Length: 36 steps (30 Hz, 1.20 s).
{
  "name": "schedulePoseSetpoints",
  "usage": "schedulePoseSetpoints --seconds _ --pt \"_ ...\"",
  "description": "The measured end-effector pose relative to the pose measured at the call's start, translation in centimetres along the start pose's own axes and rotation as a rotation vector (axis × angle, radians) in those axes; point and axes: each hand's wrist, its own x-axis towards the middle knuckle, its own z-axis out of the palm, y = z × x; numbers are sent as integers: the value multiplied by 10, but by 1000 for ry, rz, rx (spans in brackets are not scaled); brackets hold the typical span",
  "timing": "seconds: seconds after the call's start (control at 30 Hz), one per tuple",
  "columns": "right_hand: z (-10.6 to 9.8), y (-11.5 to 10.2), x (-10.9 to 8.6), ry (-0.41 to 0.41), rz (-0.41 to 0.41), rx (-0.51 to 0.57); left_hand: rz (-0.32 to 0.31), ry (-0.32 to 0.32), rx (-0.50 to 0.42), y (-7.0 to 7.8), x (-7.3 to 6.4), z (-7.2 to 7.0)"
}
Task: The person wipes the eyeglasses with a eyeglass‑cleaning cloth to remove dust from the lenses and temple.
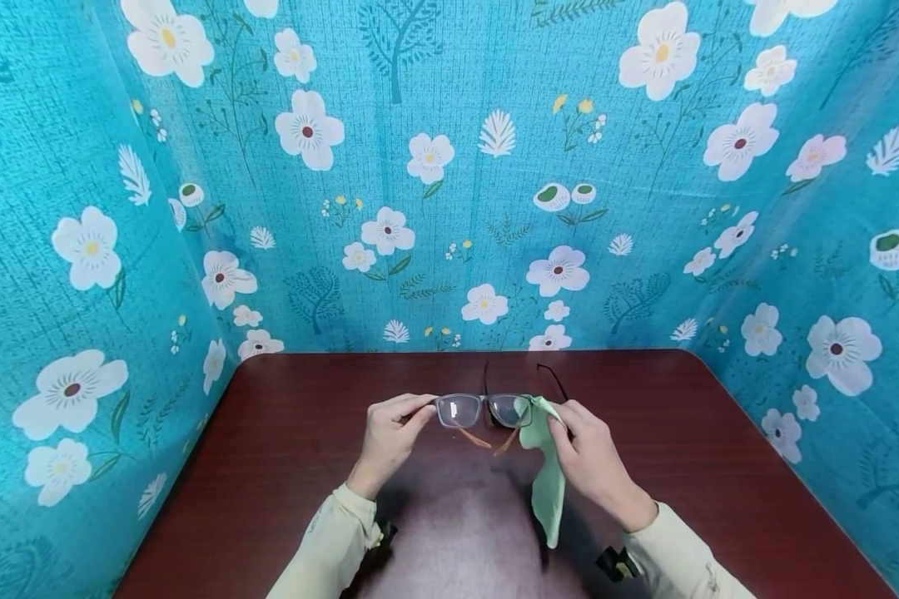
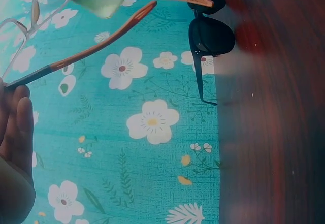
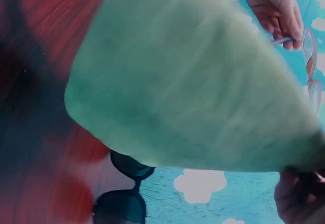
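Note:
A pair of clear-framed eyeglasses (image 1: 459, 411) with brown-tipped temples is held up over the table, lenses upright. My left hand (image 1: 385, 434) pinches it at the left corner, where the temple (image 2: 76, 59) meets the frame. At the other lens, my right hand (image 1: 590, 456) grips a light green cloth (image 1: 548, 491) between thumb and fingers, its upper edge overlapping the lens's outer corner. The rest of the cloth hangs down below the hand and fills much of the right wrist view. Parts of the right fingers are hidden behind the cloth.
Black sunglasses (image 2: 210, 35) rest on the dark red-brown table (image 1: 292, 466) behind the eyeglasses, partly hidden by them in the head view. Blue floral curtains (image 1: 449, 208) enclose the table at the back and both sides.

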Motion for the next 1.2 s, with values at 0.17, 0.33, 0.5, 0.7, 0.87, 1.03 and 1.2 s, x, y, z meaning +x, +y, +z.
schedulePoseSetpoints --seconds 0.17,0.33,0.5,0.7,0.87,1.03,1.2 --pt "2 5 2 -30 142 -7 -9 -2 2 2 0 0" --pt "1 6 2 -46 196 36 4 -22 -7 15 2 1" --pt "-2 2 2 -99 250 140 46 -37 -20 35 6 2" --pt "-4 -1 1 -126 263 227 77 -44 -25 37 7 3" --pt "-4 -2 1 -100 214 234 95 -64 -31 36 8 1" --pt "-4 -3 1 -62 147 200 51 -79 -12 37 7 -1" --pt "-2 -1 1 -7 18 172 -60 -132 -31 40 6 -4"
